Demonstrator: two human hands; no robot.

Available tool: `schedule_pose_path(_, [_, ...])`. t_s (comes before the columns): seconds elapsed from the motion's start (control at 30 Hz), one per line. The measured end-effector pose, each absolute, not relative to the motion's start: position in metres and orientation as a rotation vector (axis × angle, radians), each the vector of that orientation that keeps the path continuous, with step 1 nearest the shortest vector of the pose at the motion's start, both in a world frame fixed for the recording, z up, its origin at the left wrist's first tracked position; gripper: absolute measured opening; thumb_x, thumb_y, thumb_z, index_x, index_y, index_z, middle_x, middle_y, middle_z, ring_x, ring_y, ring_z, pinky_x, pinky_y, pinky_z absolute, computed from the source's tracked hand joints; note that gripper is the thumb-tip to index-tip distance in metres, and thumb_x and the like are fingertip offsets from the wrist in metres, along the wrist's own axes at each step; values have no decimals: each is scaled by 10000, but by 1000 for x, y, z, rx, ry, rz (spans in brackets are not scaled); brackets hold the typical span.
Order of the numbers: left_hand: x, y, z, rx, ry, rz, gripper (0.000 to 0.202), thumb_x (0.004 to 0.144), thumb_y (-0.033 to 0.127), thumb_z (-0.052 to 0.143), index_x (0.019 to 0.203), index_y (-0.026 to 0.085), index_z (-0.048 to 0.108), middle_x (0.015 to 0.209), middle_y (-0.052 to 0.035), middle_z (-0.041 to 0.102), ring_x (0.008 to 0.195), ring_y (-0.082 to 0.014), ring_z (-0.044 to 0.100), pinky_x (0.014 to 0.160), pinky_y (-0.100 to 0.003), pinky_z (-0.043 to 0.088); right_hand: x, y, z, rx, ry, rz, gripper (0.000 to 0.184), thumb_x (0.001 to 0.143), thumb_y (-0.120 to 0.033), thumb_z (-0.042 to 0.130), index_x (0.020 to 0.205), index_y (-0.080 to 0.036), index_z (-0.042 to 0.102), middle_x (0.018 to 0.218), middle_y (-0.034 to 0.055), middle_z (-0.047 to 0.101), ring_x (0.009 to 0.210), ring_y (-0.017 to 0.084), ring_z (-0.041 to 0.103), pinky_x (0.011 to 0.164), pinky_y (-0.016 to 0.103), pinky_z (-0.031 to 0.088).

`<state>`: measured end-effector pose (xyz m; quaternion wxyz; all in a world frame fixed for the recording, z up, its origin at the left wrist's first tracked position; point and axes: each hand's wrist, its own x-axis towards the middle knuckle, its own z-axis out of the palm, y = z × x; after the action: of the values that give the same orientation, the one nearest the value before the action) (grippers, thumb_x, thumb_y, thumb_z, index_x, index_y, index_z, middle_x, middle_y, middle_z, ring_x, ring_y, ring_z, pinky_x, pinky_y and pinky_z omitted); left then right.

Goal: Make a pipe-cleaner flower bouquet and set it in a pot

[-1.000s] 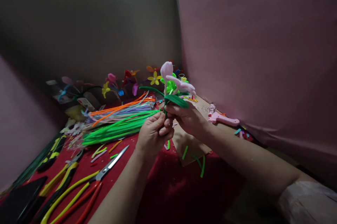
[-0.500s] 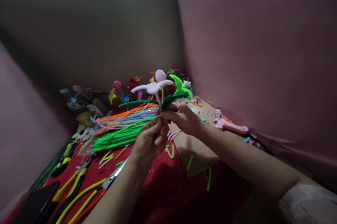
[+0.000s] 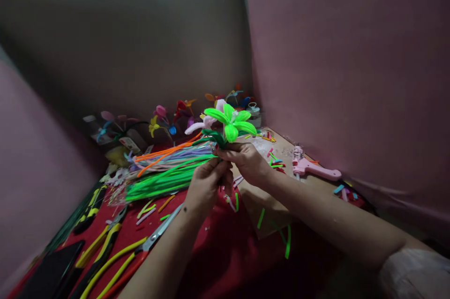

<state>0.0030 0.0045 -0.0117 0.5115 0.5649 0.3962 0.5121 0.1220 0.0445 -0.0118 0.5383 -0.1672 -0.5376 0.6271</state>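
Observation:
Both hands meet over the middle of the table around a small pipe-cleaner flower bouquet. Its bright green flower (image 3: pixel 231 132) faces me, with a pale pink flower (image 3: pixel 198 125) behind it to the left and dark green leaves (image 3: pixel 217 137) below. My right hand (image 3: pixel 249 162) pinches the stems just under the leaves. Closed round the lower stems, my left hand (image 3: pixel 208 181) sits slightly lower and touches the right fingertips. The stems are mostly hidden by my fingers.
Green pipe cleaners (image 3: pixel 165 182) lie left of my hands, near scissors (image 3: pixel 151 242) and pliers (image 3: pixel 114 231). A pink glue gun (image 3: pixel 316 169) rests on the right by cut scraps. Finished flowers and a clear bottle (image 3: pixel 94 130) stand along the back wall.
The bouquet has turned, so the green flower has swung from the right to the front and partly covers the pale pink one. Both hands still grip the stems. The view has shifted slightly.

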Motion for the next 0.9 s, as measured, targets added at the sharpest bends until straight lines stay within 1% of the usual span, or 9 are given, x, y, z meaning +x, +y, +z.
schedule_pose_path(0.1, [-5, 0, -19, 1158, 619, 1159, 217, 801, 320, 604, 692, 138, 558, 453, 41, 516, 295, -52, 383, 375, -198, 352, 123, 43, -11, -327, -1367, 1558, 191, 695, -273, 709, 615, -143, 595, 573, -30, 555, 565, 85, 516, 573, 225, 422])
schedule_pose_path(0.27, [-13, -6, -21, 1048, 372, 1020, 212, 779, 354, 626, 723, 154, 584, 395, 79, 415, 245, -34, 252, 300, -182, 310, 126, 35, -7, -263, -1480, 1613, 194, 727, -296, 679, 653, -129, 615, 586, -19, 588, 533, 76, 522, 540, 209, 412])
schedule_pose_path(0.33, [-13, -5, -17, 1150, 454, 1001, 237, 793, 381, 600, 729, 153, 600, 415, 52, 475, 273, -58, 345, 360, -214, 376, 126, 33, -6, -327, -1475, 1560, 219, 745, -301, 656, 622, -134, 588, 540, -30, 559, 481, 67, 488, 481, 197, 382])
schedule_pose_path(0.4, [-10, -2, -14, 1321, 701, 1058, 236, 789, 362, 603, 714, 140, 617, 505, 1, 577, 399, -98, 501, 473, -237, 434, 126, 33, -9, -401, -1449, 1517, 269, 763, -341, 628, 592, -148, 554, 480, -42, 520, 422, 70, 458, 422, 200, 351])
schedule_pose_path(0.47, [-6, 0, -14, 1457, 1018, 1175, 196, 765, 298, 626, 658, 134, 617, 558, -13, 610, 507, -115, 554, 537, -230, 431, 124, 34, -13, -473, -1391, 1462, 301, 746, -382, 642, 576, -160, 530, 454, -49, 503, 397, 76, 452, 402, 208, 349])
schedule_pose_path(0.53, [-1, 0, -17, 1506, 1236, 1307, 183, 755, 248, 623, 606, 145, 593, 522, 14, 573, 492, -97, 513, 532, -217, 398, 122, 36, -18, -497, -1341, 1451, 307, 724, -408, 662, 591, -165, 530, 467, -47, 521, 405, 85, 475, 411, 214, 370])
schedule_pose_path(0.63, [2, -2, -22, 1496, 1265, 1431, 262, 796, 257, 581, 559, 156, 540, 467, 38, 496, 448, -73, 431, 503, -207, 350, 119, 37, -23, -434, -1391, 1550, 307, 751, -441, 635, 652, -159, 566, 478, -27, 559, 419, 115, 525, 437, 237, 415])
schedule_pose_path(0.77, [0, -6, -22, 1262, 878, 1390, 282, 803, 323, 602, 595, 151, 520, 446, 52, 434, 407, -51, 367, 475, -198, 328, 121, 37, -23, -344, -1428, 1549, 246, 782, -398, 620, 746, -155, 617, 574, -14, 606, 510, 116, 569, 527, 248, 467])
schedule_pose_path(0.9, [-4, -9, -19, 1004, 505, 1142, 240, 789, 339, 626, 671, 145, 548, 414, 102, 307, 308, -4, 165, 389, -167, 289, 124, 37, -23, -259, -1429, 1497, 191, 755, -365, 659, 818, -185, 660, 679, -14, 630, 639, 109, 583, 646, 251, 486])
